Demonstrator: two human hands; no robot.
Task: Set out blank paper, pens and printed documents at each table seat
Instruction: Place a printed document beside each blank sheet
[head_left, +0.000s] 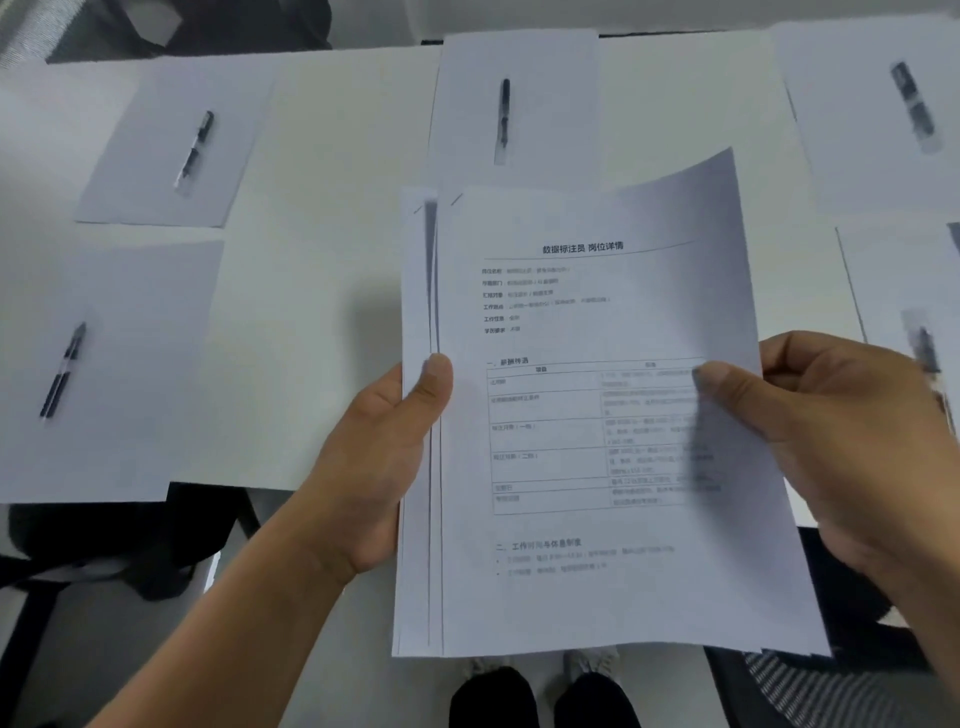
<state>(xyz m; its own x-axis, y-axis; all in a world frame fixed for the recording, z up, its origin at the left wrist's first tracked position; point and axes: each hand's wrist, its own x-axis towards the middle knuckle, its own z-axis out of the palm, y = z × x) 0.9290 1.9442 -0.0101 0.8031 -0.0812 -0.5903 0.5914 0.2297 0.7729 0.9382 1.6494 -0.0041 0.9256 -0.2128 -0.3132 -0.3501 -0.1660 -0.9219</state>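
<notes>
I hold a stack of printed documents (561, 587) upright over the near table edge. My left hand (384, 462) grips the stack's left edge, thumb on the front. My right hand (852, 447) pinches the top sheet's right edge, and that sheet's upper right corner curls forward. Blank sheets lie on the white table (332, 270), each with a black pen on it: far left sheet (156, 187) with pen (195, 148), near left sheet (124, 374) with pen (62, 371), far middle sheet (550, 104) with pen (504, 119), far right sheet (852, 130) with pen (914, 106).
A further blank sheet (883, 270) with a pen (927, 348) lies at the right edge, partly behind my right hand. Dark chairs stand at the near left (104, 540), near right (810, 686) and far left (218, 26). My shoes (540, 691) show below the stack.
</notes>
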